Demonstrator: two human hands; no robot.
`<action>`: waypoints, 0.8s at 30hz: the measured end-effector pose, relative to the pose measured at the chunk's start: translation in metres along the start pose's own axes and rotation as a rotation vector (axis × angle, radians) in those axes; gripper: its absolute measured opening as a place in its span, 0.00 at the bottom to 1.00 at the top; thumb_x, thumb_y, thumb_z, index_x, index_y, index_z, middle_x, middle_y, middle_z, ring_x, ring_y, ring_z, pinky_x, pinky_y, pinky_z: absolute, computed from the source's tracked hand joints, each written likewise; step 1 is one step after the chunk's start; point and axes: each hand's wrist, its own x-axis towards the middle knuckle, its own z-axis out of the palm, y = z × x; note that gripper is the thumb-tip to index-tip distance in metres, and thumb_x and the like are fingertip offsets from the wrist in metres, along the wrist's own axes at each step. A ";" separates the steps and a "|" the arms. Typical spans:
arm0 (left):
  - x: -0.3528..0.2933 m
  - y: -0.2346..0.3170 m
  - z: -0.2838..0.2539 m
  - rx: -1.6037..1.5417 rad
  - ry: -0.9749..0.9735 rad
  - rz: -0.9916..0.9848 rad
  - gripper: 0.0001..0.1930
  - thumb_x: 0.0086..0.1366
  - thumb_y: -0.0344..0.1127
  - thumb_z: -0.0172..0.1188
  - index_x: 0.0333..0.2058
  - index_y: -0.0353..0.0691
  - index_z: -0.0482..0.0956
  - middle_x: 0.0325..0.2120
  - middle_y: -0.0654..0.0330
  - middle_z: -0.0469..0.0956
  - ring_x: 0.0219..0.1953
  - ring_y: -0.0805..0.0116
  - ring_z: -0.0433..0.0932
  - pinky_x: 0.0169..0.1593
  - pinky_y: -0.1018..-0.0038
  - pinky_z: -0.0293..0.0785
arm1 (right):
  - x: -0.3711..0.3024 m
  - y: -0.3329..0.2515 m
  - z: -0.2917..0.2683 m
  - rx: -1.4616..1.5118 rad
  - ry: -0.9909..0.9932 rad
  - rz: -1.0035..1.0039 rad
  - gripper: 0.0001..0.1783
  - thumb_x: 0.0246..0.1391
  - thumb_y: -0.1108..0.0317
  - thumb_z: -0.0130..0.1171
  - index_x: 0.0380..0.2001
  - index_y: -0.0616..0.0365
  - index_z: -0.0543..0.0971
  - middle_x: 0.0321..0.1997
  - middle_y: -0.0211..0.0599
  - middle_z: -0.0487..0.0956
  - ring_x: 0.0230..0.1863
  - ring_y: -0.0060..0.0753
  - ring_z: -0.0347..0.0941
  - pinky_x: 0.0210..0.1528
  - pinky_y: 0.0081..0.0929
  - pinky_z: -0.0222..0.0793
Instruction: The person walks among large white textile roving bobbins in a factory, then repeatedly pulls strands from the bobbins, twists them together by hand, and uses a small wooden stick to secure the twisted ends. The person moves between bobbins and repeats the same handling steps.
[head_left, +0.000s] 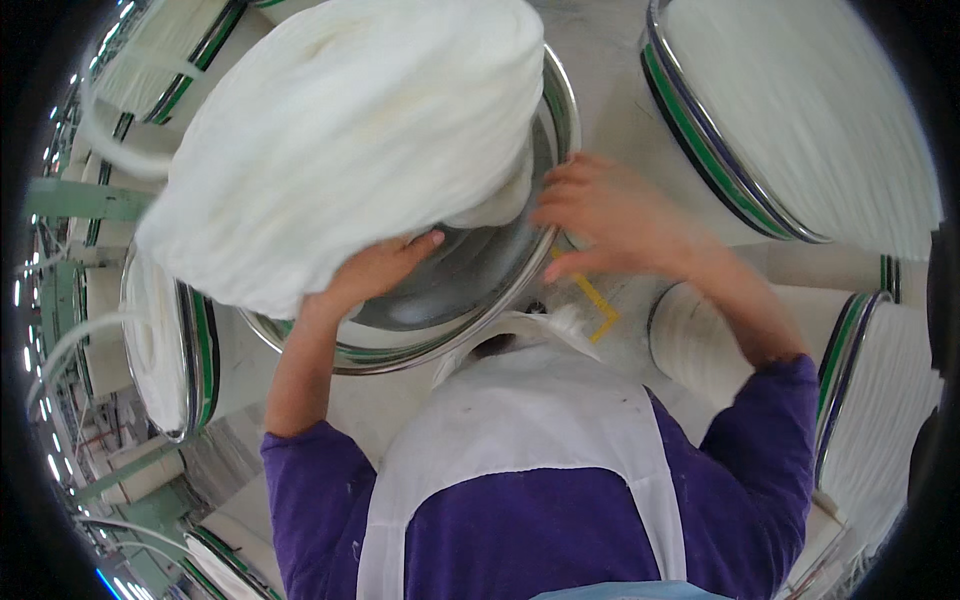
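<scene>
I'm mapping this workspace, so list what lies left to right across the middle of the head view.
Full can on its side → left hand under the white fibre mass → metal can rim → right hand → full can.
</scene>
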 end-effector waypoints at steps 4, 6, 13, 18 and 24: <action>-0.011 0.019 -0.035 -0.019 0.109 -0.010 0.35 0.65 0.64 0.45 0.53 0.38 0.74 0.50 0.45 0.75 0.55 0.48 0.71 0.59 0.68 0.62 | -0.014 0.045 0.018 -0.122 0.070 -0.075 0.27 0.46 0.39 0.54 0.33 0.54 0.76 0.39 0.31 0.75 0.51 0.36 0.69 0.66 0.40 0.56; -0.007 0.012 -0.041 0.006 0.128 -0.033 0.34 0.65 0.64 0.45 0.53 0.38 0.74 0.50 0.46 0.75 0.56 0.49 0.69 0.61 0.69 0.60 | -0.016 0.051 0.033 -0.180 0.083 -0.070 0.28 0.44 0.38 0.53 0.31 0.54 0.74 0.37 0.31 0.73 0.50 0.36 0.69 0.66 0.42 0.56; 0.028 -0.107 -0.029 0.339 0.558 0.410 0.30 0.65 0.57 0.49 0.60 0.47 0.65 0.60 0.60 0.67 0.60 0.60 0.64 0.64 0.70 0.58 | 0.021 -0.051 0.060 -0.219 0.292 0.092 0.24 0.42 0.40 0.54 0.21 0.52 0.72 0.24 0.31 0.68 0.36 0.35 0.69 0.53 0.41 0.66; 0.007 -0.231 -0.078 -0.469 0.303 0.039 0.31 0.63 0.53 0.53 0.62 0.49 0.61 0.62 0.59 0.62 0.63 0.59 0.60 0.66 0.68 0.55 | 0.085 -0.139 0.074 0.152 0.165 0.075 0.26 0.49 0.40 0.53 0.21 0.54 0.75 0.23 0.33 0.71 0.33 0.38 0.71 0.47 0.37 0.67; -0.062 -0.292 -0.101 0.202 0.400 -0.097 0.28 0.61 0.50 0.56 0.58 0.46 0.67 0.59 0.57 0.66 0.62 0.57 0.62 0.65 0.66 0.56 | 0.121 -0.108 0.085 0.751 -0.573 0.174 0.31 0.56 0.49 0.51 0.55 0.62 0.72 0.56 0.54 0.73 0.58 0.52 0.66 0.63 0.39 0.57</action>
